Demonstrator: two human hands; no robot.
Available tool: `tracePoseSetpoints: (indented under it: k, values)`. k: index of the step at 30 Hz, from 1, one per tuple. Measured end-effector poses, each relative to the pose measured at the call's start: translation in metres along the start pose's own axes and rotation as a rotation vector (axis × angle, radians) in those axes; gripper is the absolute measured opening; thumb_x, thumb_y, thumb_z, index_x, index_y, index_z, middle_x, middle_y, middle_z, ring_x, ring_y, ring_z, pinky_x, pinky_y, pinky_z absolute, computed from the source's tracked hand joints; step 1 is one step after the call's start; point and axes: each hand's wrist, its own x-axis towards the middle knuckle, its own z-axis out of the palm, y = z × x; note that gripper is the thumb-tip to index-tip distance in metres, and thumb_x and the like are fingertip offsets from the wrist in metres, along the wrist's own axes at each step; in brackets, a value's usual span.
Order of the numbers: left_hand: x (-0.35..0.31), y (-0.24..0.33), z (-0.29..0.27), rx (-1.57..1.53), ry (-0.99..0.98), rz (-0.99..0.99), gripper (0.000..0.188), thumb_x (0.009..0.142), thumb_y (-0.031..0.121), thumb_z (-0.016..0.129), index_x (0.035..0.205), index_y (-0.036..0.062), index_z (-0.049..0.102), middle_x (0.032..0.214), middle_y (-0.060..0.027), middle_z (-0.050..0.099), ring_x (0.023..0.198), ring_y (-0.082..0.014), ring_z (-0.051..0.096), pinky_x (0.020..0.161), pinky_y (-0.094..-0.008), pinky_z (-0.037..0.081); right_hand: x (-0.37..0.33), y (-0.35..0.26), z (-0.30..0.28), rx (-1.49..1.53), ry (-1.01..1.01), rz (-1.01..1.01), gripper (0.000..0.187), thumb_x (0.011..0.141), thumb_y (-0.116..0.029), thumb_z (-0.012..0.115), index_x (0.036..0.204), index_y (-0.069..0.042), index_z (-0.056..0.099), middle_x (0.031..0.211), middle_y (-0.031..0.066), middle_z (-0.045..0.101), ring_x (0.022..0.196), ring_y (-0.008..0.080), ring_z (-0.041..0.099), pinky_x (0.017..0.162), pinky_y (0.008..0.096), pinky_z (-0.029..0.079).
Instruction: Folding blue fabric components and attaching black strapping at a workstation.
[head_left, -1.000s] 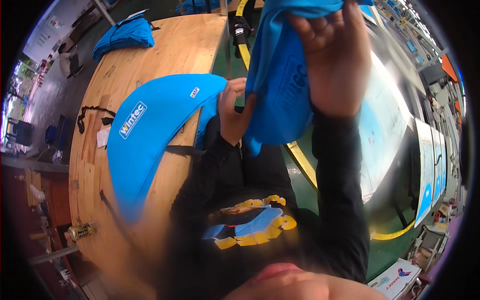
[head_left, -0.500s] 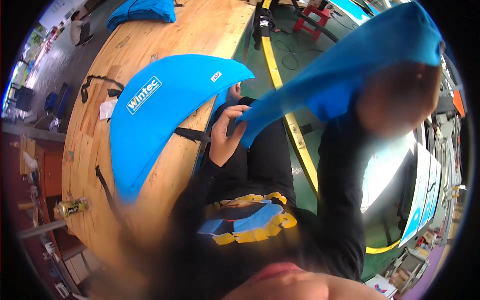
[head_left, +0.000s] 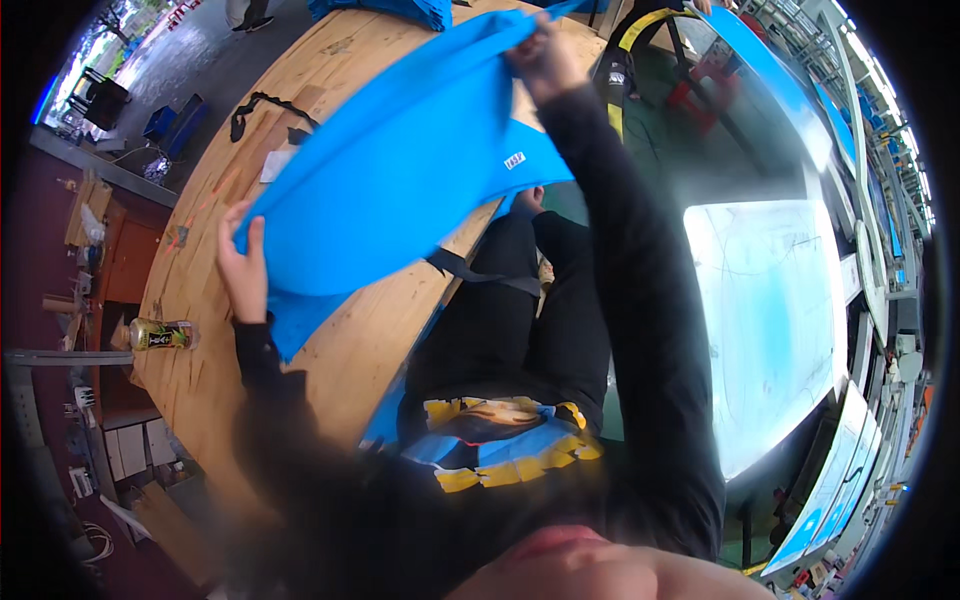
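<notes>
Hands (head_left: 243,265) apart, blue fabric (head_left: 370,190) between

On the wooden table (head_left: 385,325), a green-and-gold drink container (head_left: 163,335) sits at the left edge; farther along that edge lie a black strap (head_left: 262,100) and a scrap of white paper (head_left: 274,166). Beyond the left edge, a blue bin (head_left: 178,118) and a black chair (head_left: 98,97) rest on the grey floor. Off the right edge stand a blurred red stool (head_left: 705,90) and a glossy white-and-blue board (head_left: 770,320).
</notes>
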Motion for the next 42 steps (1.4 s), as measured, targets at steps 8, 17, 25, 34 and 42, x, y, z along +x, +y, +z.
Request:
tracePoseSetpoints:
  k: [8, 17, 25, 34, 42]
  values:
    - [0.109, -0.054, -0.033, 0.456, 0.102, 0.337, 0.014, 0.091, 0.008, 0.064, 0.104, 0.0034, 0.061, 0.095, -0.0114, 0.057, 0.088, -0.0328, 0.061, 0.075, -0.0375, 0.049, 0.140, 0.100, 0.027, -0.014, -0.154, 0.061, 0.017, 0.100, -0.026, 0.050, 0.098, -0.012, 0.059, 0.088, 0.0022, 0.064, 0.080, 0.0179, 0.063, 0.075, 0.0299, 0.052]
    - [0.137, -0.103, 0.001, 0.472, -0.024, 0.169, 0.014, 0.091, 0.009, 0.057, 0.104, 0.0064, 0.060, 0.103, -0.0151, 0.065, 0.097, -0.0378, 0.063, 0.078, -0.0434, 0.049, 0.133, 0.100, 0.038, -0.136, 0.015, -0.036, 0.012, 0.102, -0.017, 0.047, 0.096, -0.006, 0.051, 0.082, 0.0073, 0.055, 0.068, 0.0212, 0.057, 0.070, 0.0459, 0.057]
    - [0.128, -0.088, -0.003, 0.420, 0.025, 0.334, 0.021, 0.087, 0.003, 0.057, 0.107, 0.0067, 0.062, 0.102, -0.0138, 0.063, 0.095, -0.0368, 0.062, 0.074, -0.0427, 0.049, 0.147, 0.094, 0.011, -0.005, -0.175, 0.032, 0.010, 0.101, -0.019, 0.053, 0.100, -0.011, 0.048, 0.095, 0.0091, 0.061, 0.087, 0.0256, 0.064, 0.076, 0.0461, 0.057]
    - [-0.048, -0.052, -0.039, 0.622, -0.298, 0.509, 0.043, 0.075, -0.009, 0.063, 0.113, 0.0099, 0.068, 0.091, -0.0095, 0.059, 0.082, -0.0296, 0.062, 0.070, -0.0380, 0.050, -0.011, 0.039, -0.107, -0.087, -0.030, 0.160, 0.013, 0.101, -0.022, 0.054, 0.103, -0.009, 0.056, 0.098, 0.0048, 0.062, 0.092, 0.0179, 0.061, 0.083, 0.0352, 0.052]
    - [-0.105, -0.047, -0.055, 0.691, -0.302, 0.427, 0.041, 0.080, -0.008, 0.061, 0.117, 0.0094, 0.068, 0.105, -0.0070, 0.063, 0.092, -0.0254, 0.063, 0.078, -0.0355, 0.052, -0.075, 0.023, -0.137, -0.552, -0.060, -0.011, 0.032, 0.106, -0.027, 0.045, 0.121, -0.001, 0.053, 0.100, 0.0108, 0.067, 0.093, 0.0163, 0.063, 0.078, 0.0269, 0.052]
